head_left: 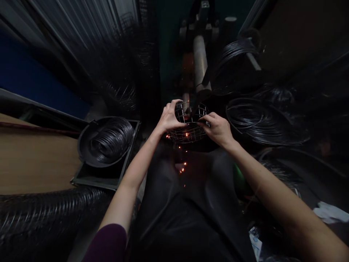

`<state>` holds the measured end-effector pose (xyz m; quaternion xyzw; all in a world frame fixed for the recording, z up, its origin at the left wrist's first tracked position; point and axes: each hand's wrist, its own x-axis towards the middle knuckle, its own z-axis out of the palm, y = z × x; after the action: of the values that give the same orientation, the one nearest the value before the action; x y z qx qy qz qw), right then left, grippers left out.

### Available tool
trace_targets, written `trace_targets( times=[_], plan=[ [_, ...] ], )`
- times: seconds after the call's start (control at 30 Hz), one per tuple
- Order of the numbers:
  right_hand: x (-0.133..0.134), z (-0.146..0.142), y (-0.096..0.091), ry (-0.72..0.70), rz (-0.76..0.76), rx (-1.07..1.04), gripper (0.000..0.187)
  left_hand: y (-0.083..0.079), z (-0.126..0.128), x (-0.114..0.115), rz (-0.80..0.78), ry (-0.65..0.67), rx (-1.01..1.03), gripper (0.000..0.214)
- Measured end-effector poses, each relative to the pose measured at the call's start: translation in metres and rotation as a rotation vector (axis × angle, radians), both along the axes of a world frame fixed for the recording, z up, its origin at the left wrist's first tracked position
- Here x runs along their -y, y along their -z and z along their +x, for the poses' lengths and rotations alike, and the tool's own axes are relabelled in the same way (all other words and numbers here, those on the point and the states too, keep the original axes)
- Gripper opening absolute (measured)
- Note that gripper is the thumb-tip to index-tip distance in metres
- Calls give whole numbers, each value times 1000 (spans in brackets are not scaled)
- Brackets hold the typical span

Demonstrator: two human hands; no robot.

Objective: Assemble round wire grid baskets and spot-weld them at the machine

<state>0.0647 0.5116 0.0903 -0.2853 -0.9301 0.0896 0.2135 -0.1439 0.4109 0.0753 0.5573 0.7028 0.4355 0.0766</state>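
Note:
Between my hands is a round wire basket (191,136) made of crossed metal wires. My left hand (170,118) grips its left rim, thumb and fingers curved around the wires. On the right side, the fingers of my right hand (216,127) pinch the basket's edge. A spot welder's electrode (186,103) reaches down into the basket from behind. Above it extends the machine's thick metal arm (201,62). Orange sparks (183,167) fly from the basket and fall in front of my dark apron (188,218).
At left, a black bowl (81,149) of wire rings sits on a crate (95,178). Wire rings (253,120) lie in a heap at right, and more rings (240,49) hang on a bar behind. A long stack of rings (49,211) lies at lower left.

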Motion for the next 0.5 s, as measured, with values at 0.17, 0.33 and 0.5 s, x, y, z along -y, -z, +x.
trace_targets(
  times=[0.17, 0.33, 0.5],
  plan=[
    [-12, -15, -3, 46, -24, -12, 21, 0, -14, -18, -2, -7, 28, 93],
    [-19, -25, -4, 82, -26, -40, 27, 1, -23, -32, 1, 30, 66, 96],
    [-1, 21, -18, 137, -99, -193, 39, 27, -41, -18, 55, 126, 108, 115]
  ],
)
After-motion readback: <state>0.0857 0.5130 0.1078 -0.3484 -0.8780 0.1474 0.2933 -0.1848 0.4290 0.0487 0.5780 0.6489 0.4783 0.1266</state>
